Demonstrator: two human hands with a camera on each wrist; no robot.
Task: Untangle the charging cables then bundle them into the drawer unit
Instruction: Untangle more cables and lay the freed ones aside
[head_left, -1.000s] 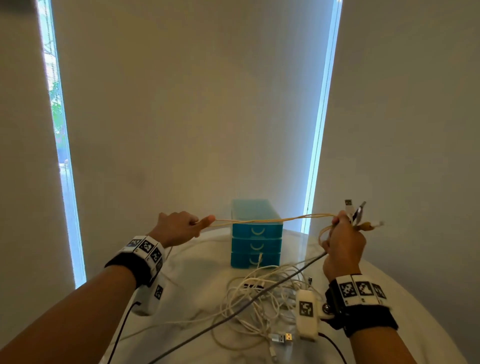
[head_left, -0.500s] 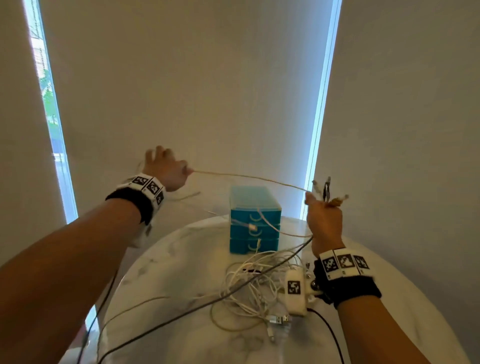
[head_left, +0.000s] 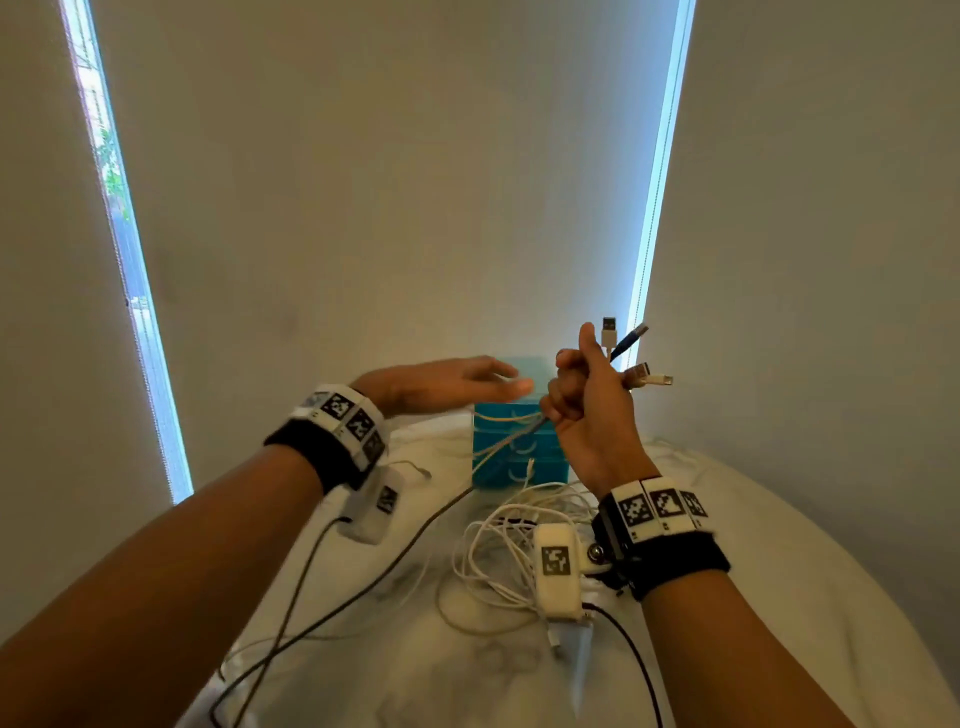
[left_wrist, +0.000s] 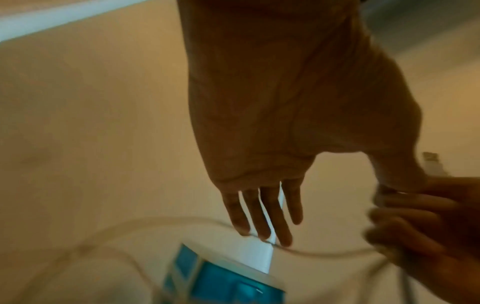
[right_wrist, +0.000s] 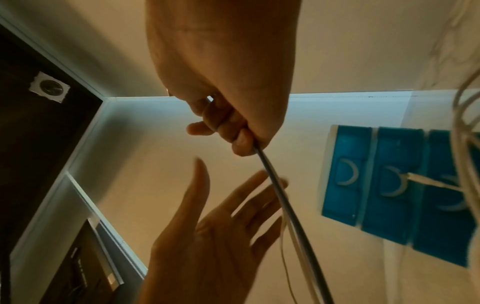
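Left hand is motion-blurred; right wrist camera hides part of cable tangle.

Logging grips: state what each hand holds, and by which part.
Right hand grips several charging cables just below their plug ends. Left hand is open, holding nothing.

The setting is a room of a home or small office. A round desk with a white marbled top is placed against plain pale roller blinds, past whose edges daylight and green foliage are seen. A small blue drawer unit and a loose heap of charging cables are carried on the desk.
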